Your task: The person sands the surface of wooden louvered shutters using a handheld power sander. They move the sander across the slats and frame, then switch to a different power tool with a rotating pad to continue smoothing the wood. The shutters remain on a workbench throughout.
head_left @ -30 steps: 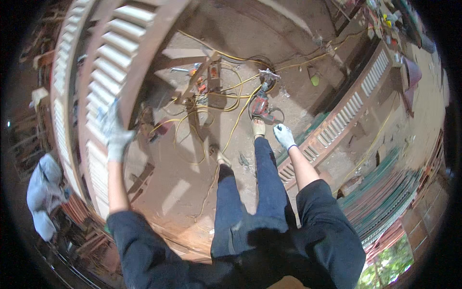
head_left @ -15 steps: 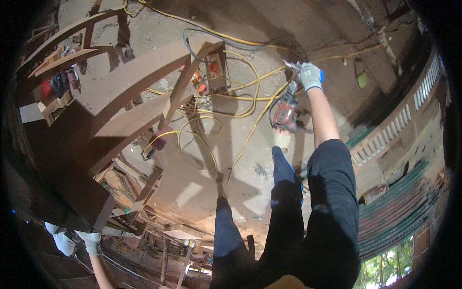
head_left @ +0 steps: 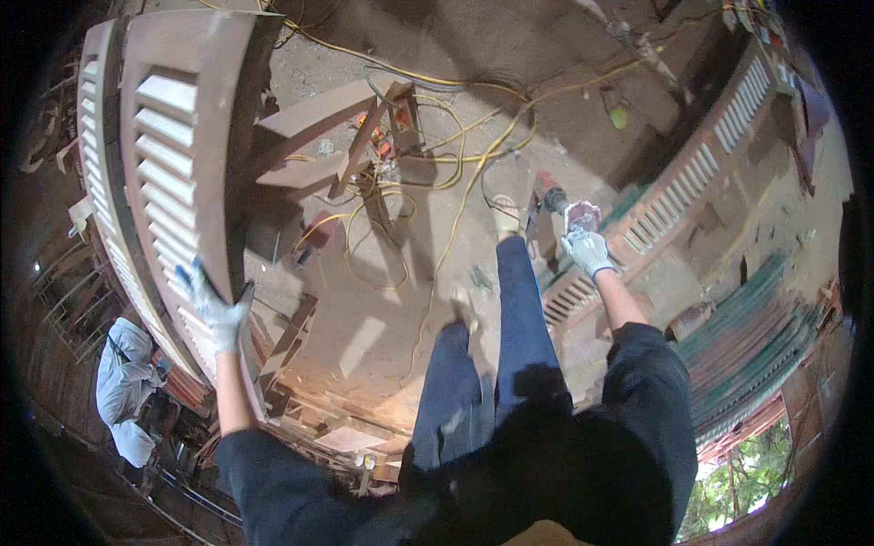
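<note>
I have the power tool (head_left: 550, 191) over on the right, just beyond my right hand (head_left: 588, 251) and beside the wearer's forward foot. Its body is a faded red with a dark neck. The head (head_left: 583, 217) looks brownish red, rimmed with a ragged white edge, and faces back toward the glove. My right hand, in a pale glove with a blue cuff, is clamped on that head end; the palm side is hidden from me, and I cannot tell whether the floor bears any of the tool's weight.

My left hand (head_left: 215, 311), also gloved and bluish at the fingertips, lies against a tall louvered panel (head_left: 238, 136) with fingers spread and thumb well out. The panel stands upright along my left, its frame a dusty pinkish brown, its slats chalky white and slanting in a long row. A second louvered panel (head_left: 103, 187) stands just behind it, farther left.

Between the two sides, a brown wooden stand (head_left: 314, 114) sits on the dusty floor (head_left: 364, 350), with yellow cord (head_left: 452, 250) looping beside it. Another slatted frame (head_left: 655, 214) runs along the right, near a stack of green and reddish corrugated sheets (head_left: 751, 350). Far left, I make out a co-worker (head_left: 127, 382) in pale clothes.
</note>
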`<action>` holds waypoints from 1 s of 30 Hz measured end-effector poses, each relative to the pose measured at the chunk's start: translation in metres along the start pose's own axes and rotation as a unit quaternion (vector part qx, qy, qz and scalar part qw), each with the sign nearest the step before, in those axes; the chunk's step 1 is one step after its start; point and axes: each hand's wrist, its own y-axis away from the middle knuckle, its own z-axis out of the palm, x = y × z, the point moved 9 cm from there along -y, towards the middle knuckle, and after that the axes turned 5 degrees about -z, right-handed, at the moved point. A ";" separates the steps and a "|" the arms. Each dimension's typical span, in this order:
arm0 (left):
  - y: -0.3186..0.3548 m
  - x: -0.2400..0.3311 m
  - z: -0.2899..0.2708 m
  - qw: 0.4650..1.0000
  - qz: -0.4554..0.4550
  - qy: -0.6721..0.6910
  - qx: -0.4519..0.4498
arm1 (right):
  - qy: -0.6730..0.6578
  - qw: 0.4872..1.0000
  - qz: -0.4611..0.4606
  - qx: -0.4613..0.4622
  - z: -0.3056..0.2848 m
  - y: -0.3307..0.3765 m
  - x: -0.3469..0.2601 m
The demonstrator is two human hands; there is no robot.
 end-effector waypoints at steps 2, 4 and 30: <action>-0.001 0.009 -0.008 1.000 0.011 0.011 0.022 | -0.103 0.988 0.108 0.048 -0.021 0.068 0.010; -0.002 0.009 -0.009 1.000 -0.006 -0.005 0.019 | -0.054 0.979 0.087 0.177 -0.076 0.135 0.015; -0.249 0.299 -0.241 0.544 0.281 0.738 -0.283 | 0.197 0.832 -0.476 0.207 -0.788 0.317 -0.303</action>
